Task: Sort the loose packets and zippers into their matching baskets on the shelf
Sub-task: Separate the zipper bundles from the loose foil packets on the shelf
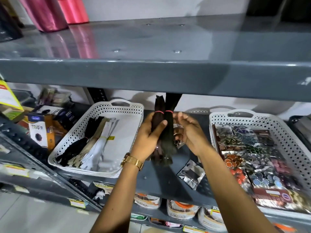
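My left hand (148,137) grips two bundles of dark zippers (168,132), each bound with a red rubber band, upright between the two baskets. My right hand (191,135) is just right of the bundles, fingers curled around a small clear packet (178,143) of dark buttons. A loose silvery packet (191,175) lies on the shelf below my right wrist. The left white basket (129,105) holds black and white zippers (94,142). The right white basket (217,120) is filled with packets of coloured buttons (252,152).
The grey upper shelf edge (151,76) hangs just above the zipper tips. Pink rolls (50,14) stand on top of it. Boxes marked TRIO (38,132) sit left of the left basket. Jars (181,209) line the shelf below.
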`<state>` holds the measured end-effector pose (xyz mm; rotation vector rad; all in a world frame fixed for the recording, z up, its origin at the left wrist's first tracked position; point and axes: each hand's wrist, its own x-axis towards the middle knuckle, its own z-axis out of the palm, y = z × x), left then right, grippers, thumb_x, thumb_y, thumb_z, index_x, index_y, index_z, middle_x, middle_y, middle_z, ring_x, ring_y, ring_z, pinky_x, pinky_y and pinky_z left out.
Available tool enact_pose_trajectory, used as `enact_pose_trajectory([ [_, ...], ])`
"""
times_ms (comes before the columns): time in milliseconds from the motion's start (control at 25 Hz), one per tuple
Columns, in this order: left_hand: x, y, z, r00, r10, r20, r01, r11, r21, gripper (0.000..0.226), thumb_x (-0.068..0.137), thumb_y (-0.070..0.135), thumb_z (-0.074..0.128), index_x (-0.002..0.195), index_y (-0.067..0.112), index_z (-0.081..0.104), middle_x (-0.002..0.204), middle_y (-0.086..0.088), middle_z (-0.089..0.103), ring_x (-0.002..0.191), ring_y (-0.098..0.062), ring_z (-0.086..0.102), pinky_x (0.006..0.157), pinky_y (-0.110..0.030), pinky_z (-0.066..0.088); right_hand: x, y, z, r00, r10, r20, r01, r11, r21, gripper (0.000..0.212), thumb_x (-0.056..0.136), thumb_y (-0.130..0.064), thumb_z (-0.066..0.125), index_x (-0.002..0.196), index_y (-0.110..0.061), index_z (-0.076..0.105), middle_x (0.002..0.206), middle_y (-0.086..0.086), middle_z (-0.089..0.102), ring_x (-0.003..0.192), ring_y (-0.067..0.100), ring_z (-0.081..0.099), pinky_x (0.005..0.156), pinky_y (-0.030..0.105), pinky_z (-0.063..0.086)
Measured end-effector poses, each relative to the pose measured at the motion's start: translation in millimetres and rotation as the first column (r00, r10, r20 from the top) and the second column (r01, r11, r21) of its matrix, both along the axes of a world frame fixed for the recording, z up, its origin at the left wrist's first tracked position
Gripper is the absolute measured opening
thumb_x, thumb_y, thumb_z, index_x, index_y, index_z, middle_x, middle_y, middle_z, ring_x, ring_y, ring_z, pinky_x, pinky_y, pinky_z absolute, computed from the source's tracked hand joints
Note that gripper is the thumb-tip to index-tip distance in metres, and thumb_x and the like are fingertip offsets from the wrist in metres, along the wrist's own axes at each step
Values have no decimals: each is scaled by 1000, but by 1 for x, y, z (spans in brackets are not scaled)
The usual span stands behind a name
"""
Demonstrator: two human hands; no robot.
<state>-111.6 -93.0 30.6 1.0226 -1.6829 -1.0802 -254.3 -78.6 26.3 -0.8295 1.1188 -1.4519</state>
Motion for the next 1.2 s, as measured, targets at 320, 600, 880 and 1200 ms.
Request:
enact_pose_trajectory([
  [320,54,-5,7,970,242,8,-242,970,6,16,92,17,59,106,23,58,91,17,63,79,18,59,74,-1,43,69,-70,-69,-138,322,-937,-211,914,346,58,99,-30,31,151,-14,10,162,6,2,148,33,-6,119,51,-2],
  [600,51,-7,-6,978,205,45,-207,977,48,16,92,20,58,107,27,56,96,13,64,96,-5,60,84,-21,47,13,-73,-89,-368,270,-890,-144,929,342,112,54,-89,-12,150,-34,4,161,-6,-4,146,36,-14,107,70,-16],
  [880,13,-11,-22,969,26,247,-32,999,21,25,93,25,56,116,18,52,106,-4,66,99,-20,62,88,-36,49,-36,-38,-88,-173,442,-880,-24,891,453,87,80,-75,33,150,-34,1,159,-9,-17,145,36,-16,112,65,-1],
  [1200,7,-22,-63,507,34,861,-187,980,71,43,95,29,40,131,4,38,120,-24,63,110,-42,60,92,-47,50,-40,-25,-89,-5,453,-892,-29,891,453,78,83,-49,44,150,-37,4,158,-8,-19,143,29,-26,109,64,-20],
])
